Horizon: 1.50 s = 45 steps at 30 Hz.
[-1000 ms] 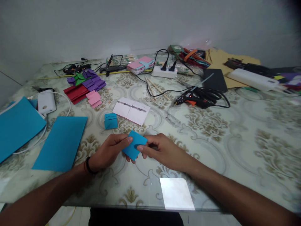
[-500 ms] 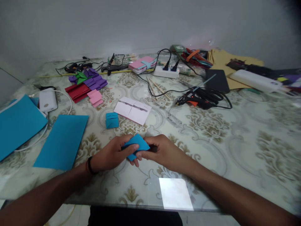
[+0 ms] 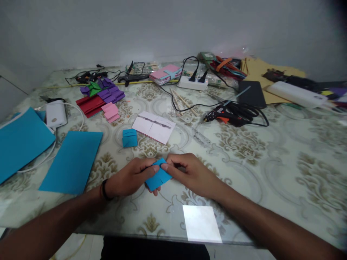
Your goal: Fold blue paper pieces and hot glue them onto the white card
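Between my two hands is a small folded piece of blue paper, tilted just above the table. My left hand grips its left side, thumb on top and fingers beneath. With thumb and fingers, my right hand pinches its upper right edge. A second small folded blue paper lies on the table beyond my left hand. Next to it rests a folded white card with a dark strip across it. Left of my hands lies a flat blue sheet.
More blue sheets and a white power bank with a cable lie at left. Farther back are red, purple and pink folded papers. A glue gun with its cord and a power strip are beyond my right hand.
The blue paper in my hands has turned, now showing a squarer face with a slit near its lower edge. My right thumb has moved up onto its upper part.
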Each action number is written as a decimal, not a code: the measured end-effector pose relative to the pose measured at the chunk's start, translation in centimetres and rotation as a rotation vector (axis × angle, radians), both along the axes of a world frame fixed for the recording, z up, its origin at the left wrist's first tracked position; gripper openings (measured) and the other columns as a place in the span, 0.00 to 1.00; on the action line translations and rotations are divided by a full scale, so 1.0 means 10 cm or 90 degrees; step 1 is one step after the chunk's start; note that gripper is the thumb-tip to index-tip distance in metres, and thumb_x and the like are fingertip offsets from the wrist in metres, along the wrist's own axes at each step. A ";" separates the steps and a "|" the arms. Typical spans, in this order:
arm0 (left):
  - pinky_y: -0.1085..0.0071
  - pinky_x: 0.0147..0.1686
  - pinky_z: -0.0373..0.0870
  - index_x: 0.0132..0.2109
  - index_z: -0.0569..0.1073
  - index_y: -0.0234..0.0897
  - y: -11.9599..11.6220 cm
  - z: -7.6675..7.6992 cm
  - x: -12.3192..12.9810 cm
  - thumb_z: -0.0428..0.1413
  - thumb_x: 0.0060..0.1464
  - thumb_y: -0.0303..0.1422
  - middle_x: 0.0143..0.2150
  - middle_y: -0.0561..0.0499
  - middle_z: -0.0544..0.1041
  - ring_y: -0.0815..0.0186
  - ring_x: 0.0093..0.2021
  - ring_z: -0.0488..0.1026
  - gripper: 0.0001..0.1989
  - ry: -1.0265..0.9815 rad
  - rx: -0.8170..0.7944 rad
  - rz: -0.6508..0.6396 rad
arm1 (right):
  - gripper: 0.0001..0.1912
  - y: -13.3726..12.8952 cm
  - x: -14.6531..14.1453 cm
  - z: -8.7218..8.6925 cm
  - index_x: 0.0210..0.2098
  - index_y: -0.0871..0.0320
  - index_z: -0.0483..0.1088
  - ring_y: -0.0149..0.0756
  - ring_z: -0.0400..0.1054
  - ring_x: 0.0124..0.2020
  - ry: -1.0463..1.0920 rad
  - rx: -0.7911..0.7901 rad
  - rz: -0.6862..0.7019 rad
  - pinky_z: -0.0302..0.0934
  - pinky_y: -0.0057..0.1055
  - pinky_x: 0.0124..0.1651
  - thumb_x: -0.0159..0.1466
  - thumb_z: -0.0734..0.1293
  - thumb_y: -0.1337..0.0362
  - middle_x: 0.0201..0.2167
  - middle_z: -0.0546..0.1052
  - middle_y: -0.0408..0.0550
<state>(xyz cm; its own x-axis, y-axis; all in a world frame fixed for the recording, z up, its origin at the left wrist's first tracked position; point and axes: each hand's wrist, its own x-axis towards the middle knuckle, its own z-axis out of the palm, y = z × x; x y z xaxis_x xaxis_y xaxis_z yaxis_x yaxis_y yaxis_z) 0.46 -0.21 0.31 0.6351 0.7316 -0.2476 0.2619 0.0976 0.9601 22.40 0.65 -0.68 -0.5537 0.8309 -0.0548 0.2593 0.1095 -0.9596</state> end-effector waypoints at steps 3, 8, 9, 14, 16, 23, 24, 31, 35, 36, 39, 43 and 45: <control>0.71 0.34 0.75 0.37 0.75 0.34 0.01 0.00 -0.01 0.46 0.72 0.43 0.30 0.47 0.83 0.65 0.30 0.79 0.22 0.023 0.055 -0.020 | 0.20 -0.01 -0.01 0.00 0.27 0.57 0.67 0.28 0.54 0.23 0.011 -0.018 -0.006 0.48 0.27 0.26 0.69 0.68 0.51 0.21 0.63 0.37; 0.73 0.34 0.72 0.36 0.75 0.34 0.01 0.00 -0.02 0.46 0.72 0.39 0.30 0.49 0.83 0.67 0.30 0.78 0.20 0.052 0.101 -0.048 | 0.13 -0.02 -0.01 0.02 0.32 0.57 0.68 0.30 0.59 0.26 0.043 -0.043 -0.011 0.54 0.27 0.30 0.68 0.68 0.56 0.24 0.67 0.39; 0.73 0.34 0.71 0.35 0.75 0.34 0.01 0.00 -0.02 0.46 0.72 0.39 0.30 0.49 0.83 0.67 0.30 0.78 0.20 0.057 0.107 -0.051 | 0.13 -0.02 0.00 0.02 0.31 0.57 0.68 0.30 0.59 0.26 0.048 -0.042 -0.010 0.53 0.27 0.30 0.68 0.68 0.56 0.24 0.67 0.39; 0.74 0.34 0.71 0.34 0.74 0.34 0.00 0.01 0.00 0.47 0.72 0.38 0.29 0.50 0.82 0.68 0.29 0.78 0.20 0.074 0.115 -0.049 | 0.16 -0.01 0.01 0.03 0.29 0.57 0.67 0.30 0.58 0.26 0.051 -0.038 -0.010 0.52 0.27 0.29 0.68 0.68 0.54 0.23 0.66 0.39; 0.74 0.33 0.71 0.34 0.74 0.35 0.00 0.01 0.00 0.47 0.72 0.38 0.29 0.51 0.82 0.68 0.29 0.78 0.20 0.077 0.115 -0.046 | 0.16 -0.02 0.01 0.03 0.29 0.57 0.67 0.30 0.58 0.26 0.049 -0.033 -0.016 0.53 0.27 0.29 0.68 0.68 0.53 0.23 0.67 0.39; 0.75 0.32 0.68 0.31 0.71 0.35 -0.01 0.02 -0.01 0.46 0.72 0.39 0.28 0.52 0.79 0.70 0.28 0.74 0.22 0.074 0.118 -0.046 | 0.17 -0.02 0.01 0.05 0.28 0.57 0.66 0.29 0.55 0.25 0.056 -0.015 -0.009 0.50 0.27 0.28 0.69 0.66 0.54 0.22 0.64 0.38; 0.75 0.32 0.67 0.30 0.71 0.35 -0.01 0.02 -0.02 0.46 0.73 0.40 0.28 0.52 0.78 0.70 0.28 0.73 0.23 0.078 0.123 -0.044 | 0.17 -0.02 0.00 0.05 0.28 0.57 0.67 0.29 0.56 0.25 0.058 -0.013 -0.010 0.51 0.27 0.28 0.69 0.66 0.55 0.22 0.65 0.39; 0.74 0.27 0.57 0.27 0.69 0.34 0.00 0.00 0.00 0.47 0.71 0.38 0.23 0.56 0.67 0.72 0.24 0.61 0.23 0.098 0.190 -0.034 | 0.07 -0.01 -0.03 0.00 0.34 0.57 0.71 0.31 0.62 0.29 0.068 -0.014 -0.046 0.58 0.27 0.32 0.67 0.68 0.61 0.27 0.69 0.41; 0.74 0.28 0.57 0.28 0.68 0.34 0.00 0.00 0.00 0.50 0.69 0.35 0.25 0.57 0.66 0.72 0.26 0.61 0.19 0.090 0.221 0.003 | 0.06 -0.02 -0.04 -0.01 0.32 0.57 0.70 0.31 0.62 0.28 0.057 -0.011 -0.045 0.58 0.27 0.32 0.65 0.68 0.63 0.26 0.70 0.41; 0.75 0.29 0.58 0.30 0.69 0.34 -0.01 -0.01 0.00 0.51 0.69 0.35 0.26 0.57 0.67 0.72 0.27 0.62 0.17 0.092 0.227 0.016 | 0.05 -0.02 -0.04 -0.01 0.32 0.57 0.70 0.30 0.62 0.28 0.056 -0.009 -0.045 0.58 0.27 0.31 0.65 0.68 0.64 0.26 0.70 0.40; 0.75 0.30 0.60 0.34 0.74 0.34 -0.01 -0.01 0.00 0.53 0.66 0.34 0.28 0.56 0.70 0.71 0.29 0.64 0.12 0.104 0.239 0.049 | 0.05 -0.02 -0.04 0.01 0.32 0.57 0.71 0.30 0.62 0.28 0.049 -0.002 -0.045 0.58 0.26 0.31 0.65 0.68 0.65 0.26 0.70 0.40; 0.76 0.30 0.62 0.35 0.76 0.33 -0.01 -0.01 0.01 0.56 0.64 0.32 0.28 0.55 0.74 0.71 0.29 0.68 0.09 0.102 0.266 0.084 | 0.05 -0.02 -0.04 0.02 0.31 0.58 0.71 0.30 0.63 0.27 0.047 0.006 -0.044 0.58 0.26 0.31 0.64 0.67 0.66 0.25 0.70 0.40; 0.76 0.30 0.63 0.35 0.76 0.33 -0.02 -0.02 0.00 0.57 0.63 0.30 0.28 0.55 0.75 0.71 0.29 0.69 0.08 0.092 0.284 0.096 | 0.04 -0.02 -0.04 0.02 0.32 0.58 0.71 0.30 0.63 0.27 0.049 0.015 -0.040 0.59 0.26 0.31 0.64 0.67 0.66 0.25 0.70 0.40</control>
<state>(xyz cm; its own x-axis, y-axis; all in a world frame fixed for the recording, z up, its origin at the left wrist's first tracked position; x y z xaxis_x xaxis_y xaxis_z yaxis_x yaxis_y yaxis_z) 0.48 -0.36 0.16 0.4958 0.8678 0.0330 0.4096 -0.2672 0.8722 21.98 0.40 -0.43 -0.5022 0.8648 0.0056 0.1922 0.1179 -0.9742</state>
